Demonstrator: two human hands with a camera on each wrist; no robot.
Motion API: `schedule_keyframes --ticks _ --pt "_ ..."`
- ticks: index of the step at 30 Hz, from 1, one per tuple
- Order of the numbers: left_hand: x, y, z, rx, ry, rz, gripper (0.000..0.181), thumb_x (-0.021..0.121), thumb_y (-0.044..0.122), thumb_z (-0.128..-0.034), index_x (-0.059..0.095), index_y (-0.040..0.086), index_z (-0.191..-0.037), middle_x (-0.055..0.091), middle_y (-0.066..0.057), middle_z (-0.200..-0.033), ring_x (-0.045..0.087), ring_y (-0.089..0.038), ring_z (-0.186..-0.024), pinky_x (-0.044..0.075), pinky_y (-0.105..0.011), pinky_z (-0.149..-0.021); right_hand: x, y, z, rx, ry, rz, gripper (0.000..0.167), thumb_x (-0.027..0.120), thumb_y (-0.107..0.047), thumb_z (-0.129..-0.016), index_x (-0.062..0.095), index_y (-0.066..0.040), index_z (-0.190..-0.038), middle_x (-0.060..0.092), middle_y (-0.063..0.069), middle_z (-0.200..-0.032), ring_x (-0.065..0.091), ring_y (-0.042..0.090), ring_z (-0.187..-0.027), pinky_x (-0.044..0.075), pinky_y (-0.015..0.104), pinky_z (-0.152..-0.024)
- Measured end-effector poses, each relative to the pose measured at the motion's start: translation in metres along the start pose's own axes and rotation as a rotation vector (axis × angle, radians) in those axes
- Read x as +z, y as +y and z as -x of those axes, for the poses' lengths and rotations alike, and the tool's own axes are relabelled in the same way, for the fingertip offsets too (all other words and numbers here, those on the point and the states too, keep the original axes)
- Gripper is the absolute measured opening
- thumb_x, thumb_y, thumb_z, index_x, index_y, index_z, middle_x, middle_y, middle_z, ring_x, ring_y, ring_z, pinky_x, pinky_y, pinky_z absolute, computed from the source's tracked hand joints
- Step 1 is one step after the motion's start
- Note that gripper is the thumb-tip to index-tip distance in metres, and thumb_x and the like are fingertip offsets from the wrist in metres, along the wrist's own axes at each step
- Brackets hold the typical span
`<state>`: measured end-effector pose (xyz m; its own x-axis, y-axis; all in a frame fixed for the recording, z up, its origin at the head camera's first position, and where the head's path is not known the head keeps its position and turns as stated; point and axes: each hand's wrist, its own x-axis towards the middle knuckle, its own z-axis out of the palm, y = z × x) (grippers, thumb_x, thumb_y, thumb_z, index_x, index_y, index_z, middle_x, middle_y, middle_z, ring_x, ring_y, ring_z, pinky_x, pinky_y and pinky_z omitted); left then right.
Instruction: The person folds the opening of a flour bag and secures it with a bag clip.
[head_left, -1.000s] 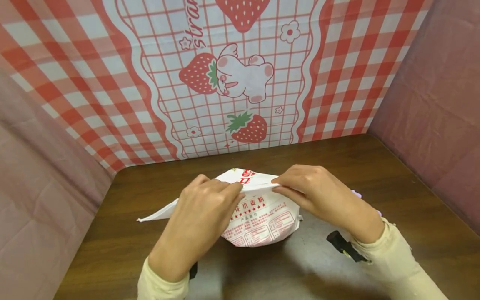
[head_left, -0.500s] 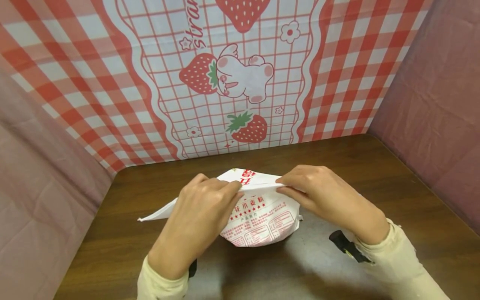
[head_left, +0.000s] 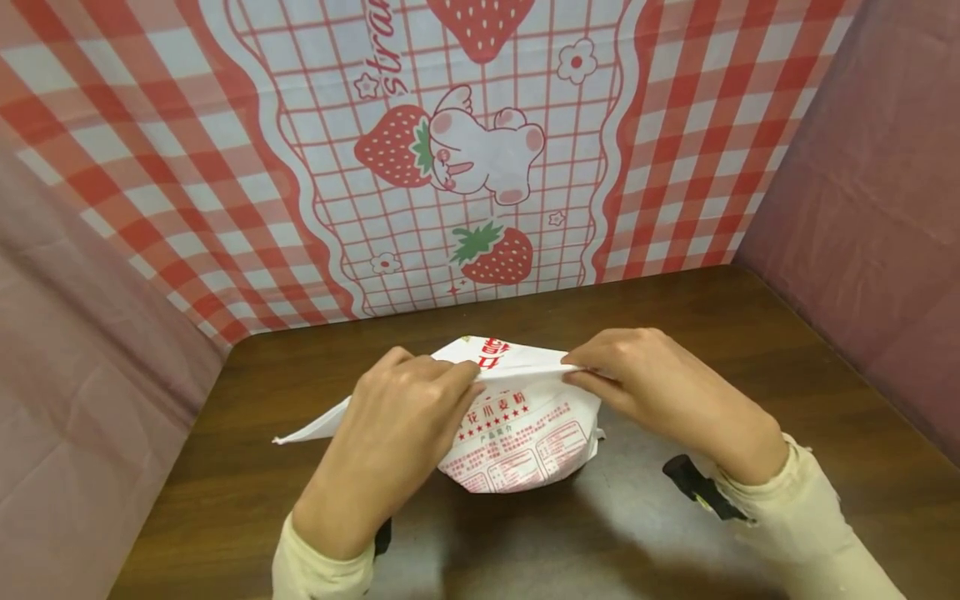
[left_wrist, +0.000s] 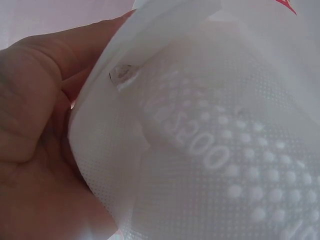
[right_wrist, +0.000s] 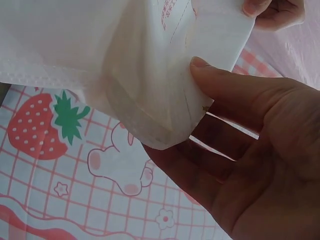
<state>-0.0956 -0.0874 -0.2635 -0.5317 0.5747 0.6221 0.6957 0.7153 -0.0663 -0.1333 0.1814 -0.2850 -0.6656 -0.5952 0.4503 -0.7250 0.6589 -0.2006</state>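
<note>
White bag (head_left: 517, 437) with red printed characters, stars and framed text blocks sits at the centre of the near half of the worktop (head_left: 720, 325), between the two hands. Contact between its base and the worktop cannot be confirmed. A folded edge runs across its upper part, from hand to hand. Left hand (head_left: 390, 429): the grip pinches the left end of this fold between thumb and fingers. Right hand (head_left: 663, 387): the grip pinches the right end; the right wrist view shows the thumb on one face of the material and fingers behind it. Beyond the left hand, a narrow white tip (head_left: 311, 425) points leftward. The left wrist view shows translucent material with raised dots and embossed characters. Pale yellow sleeves (head_left: 806, 517) cover both forearms; a black fitting (head_left: 705, 487) lies against the right cuff. Behind the worktop hangs a red-and-white checked cloth (head_left: 697, 133) with strawberry prints.
</note>
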Motion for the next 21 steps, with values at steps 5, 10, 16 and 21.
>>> schedule_keyframes --ticks 5,10,16,21 --pt "0.0000 -0.0007 0.0002 -0.002 -0.002 0.004 0.021 0.076 0.017 -0.0885 0.061 0.014 -0.073 0.060 0.005 -0.062 0.058 -0.016 -0.056 0.038 -0.030 -0.059 -0.0008 0.0005 0.0002 0.011 -0.013 0.000 0.006 0.076 -0.012 -0.087 0.076 -0.012 -0.094 0.071 -0.004 -0.087 0.064 0.006 -0.078 0.054 0.032 -0.069" --pt "-0.0001 -0.0017 0.0004 -0.001 -0.005 0.010 0.017 0.077 0.016 -0.0870 0.064 0.013 -0.077 0.061 0.006 -0.064 0.058 -0.015 -0.056 0.038 -0.030 -0.059 -0.0018 0.0016 0.0009 0.019 -0.027 -0.010 0.007 0.076 -0.011 -0.087 0.076 -0.012 -0.094 0.071 -0.005 -0.088 0.065 0.006 -0.080 0.055 0.033 -0.070" --pt "-0.0003 -0.0021 0.0006 0.001 -0.007 0.011 0.016 0.077 0.016 -0.0864 0.064 0.014 -0.077 0.061 0.006 -0.063 0.057 -0.015 -0.056 0.037 -0.030 -0.059 -0.0036 0.0025 0.0014 0.021 -0.040 -0.005 0.007 0.075 -0.011 -0.088 0.076 -0.013 -0.094 0.071 -0.006 -0.088 0.064 0.005 -0.080 0.055 0.034 -0.070" --pt "-0.0003 -0.0028 0.0007 0.005 -0.008 0.009 0.018 0.077 0.016 -0.0863 0.063 0.014 -0.077 0.058 0.006 -0.061 0.056 -0.015 -0.055 0.037 -0.030 -0.058 -0.0059 0.0036 0.0020 0.040 -0.066 0.003 0.006 0.074 -0.013 -0.088 0.077 -0.015 -0.093 0.071 -0.009 -0.086 0.063 0.004 -0.077 0.055 0.034 -0.069"
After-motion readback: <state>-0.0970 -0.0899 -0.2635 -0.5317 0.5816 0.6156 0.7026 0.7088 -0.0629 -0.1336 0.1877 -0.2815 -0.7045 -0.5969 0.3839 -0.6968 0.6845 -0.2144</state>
